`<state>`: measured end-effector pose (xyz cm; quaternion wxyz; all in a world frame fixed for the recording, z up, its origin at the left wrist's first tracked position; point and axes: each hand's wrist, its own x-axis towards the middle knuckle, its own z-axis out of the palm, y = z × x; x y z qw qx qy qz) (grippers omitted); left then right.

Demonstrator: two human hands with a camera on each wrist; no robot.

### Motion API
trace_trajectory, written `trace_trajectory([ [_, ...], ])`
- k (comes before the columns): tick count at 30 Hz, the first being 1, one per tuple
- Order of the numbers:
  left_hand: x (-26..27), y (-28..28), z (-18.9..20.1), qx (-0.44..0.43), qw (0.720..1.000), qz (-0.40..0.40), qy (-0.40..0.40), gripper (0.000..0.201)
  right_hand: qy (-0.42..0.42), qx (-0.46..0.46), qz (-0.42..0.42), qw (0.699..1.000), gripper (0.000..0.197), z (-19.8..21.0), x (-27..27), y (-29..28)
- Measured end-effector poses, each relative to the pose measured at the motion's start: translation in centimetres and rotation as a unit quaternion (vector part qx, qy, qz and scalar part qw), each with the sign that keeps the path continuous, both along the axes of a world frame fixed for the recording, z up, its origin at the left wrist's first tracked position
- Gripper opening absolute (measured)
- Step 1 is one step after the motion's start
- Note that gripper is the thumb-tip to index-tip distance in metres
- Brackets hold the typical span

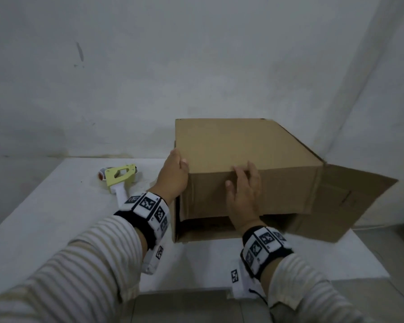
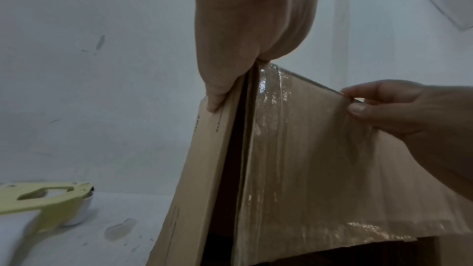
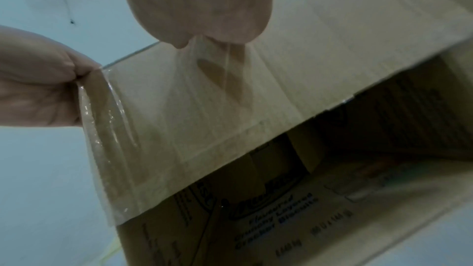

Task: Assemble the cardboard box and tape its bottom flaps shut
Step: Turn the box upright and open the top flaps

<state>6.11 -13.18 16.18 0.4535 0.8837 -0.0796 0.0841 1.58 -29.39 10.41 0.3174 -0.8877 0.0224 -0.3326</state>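
A brown cardboard box (image 1: 243, 145) lies on its side on the white table (image 1: 56, 217), its open end toward me. My left hand (image 1: 173, 173) grips the box's near top-left corner, thumb on the left side panel (image 2: 212, 149). My right hand (image 1: 243, 187) holds the top fold of the near flap (image 1: 208, 194), which hangs down over the opening; in the left wrist view its thumb and fingers (image 2: 358, 108) pinch that edge. Old clear tape (image 2: 268, 118) shines on the flap. The right wrist view shows the dark, printed box interior (image 3: 332, 169).
A pale yellow tape dispenser (image 1: 119, 177) with a white handle lies on the table left of the box, behind my left wrist. Another flap (image 1: 350, 194) sticks out to the right past the table edge. A grey wall stands close behind.
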Motion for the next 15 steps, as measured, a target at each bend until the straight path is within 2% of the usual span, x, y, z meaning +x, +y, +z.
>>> trace_trajectory([
  [2,-0.4,-0.2,0.2,-0.009,1.0,-0.001,0.008,0.039,-0.008,0.122,-0.025,0.992,0.042,-0.2,-1.0,0.1],
  [3,-0.5,-0.3,0.2,-0.017,1.0,-0.001,0.016,0.041,-0.009,0.203,-0.059,0.977,0.045,-0.1,-1.3,0.0],
  [4,-0.5,-0.5,0.2,-0.022,1.0,-0.002,0.018,0.043,0.005,0.295,-0.105,0.95,0.047,0.1,-1.5,-0.3],
  [6,-0.6,-0.5,0.1,-0.024,1.0,0.0,0.009,0.044,0.051,0.483,-0.185,0.854,0.052,0.4,-1.5,-1.2],
  [8,-0.7,-0.5,0.0,-0.021,1.0,0.0,0.003,0.044,0.091,0.617,-0.21,0.753,0.056,0.2,-1.7,-1.9],
  [10,-0.7,-0.5,0.1,-0.016,1.0,-0.001,0.011,0.043,0.102,0.687,-0.202,0.691,0.059,-0.3,-1.7,-2.2],
  [13,-0.7,-0.4,0.2,-0.013,1.0,-0.001,0.016,0.022,0.111,0.746,-0.153,0.638,0.055,-1.4,-1.9,-2.1],
  [14,-0.8,-0.3,0.3,-0.011,1.0,-0.005,0.015,0.018,0.111,0.757,-0.136,0.629,0.053,-1.7,-2.0,-2.1],
  [15,-0.9,-0.3,0.3,-0.011,1.0,-0.009,0.013,0.022,0.107,0.766,-0.119,0.622,0.05,-1.6,-2.4,-1.9],
])
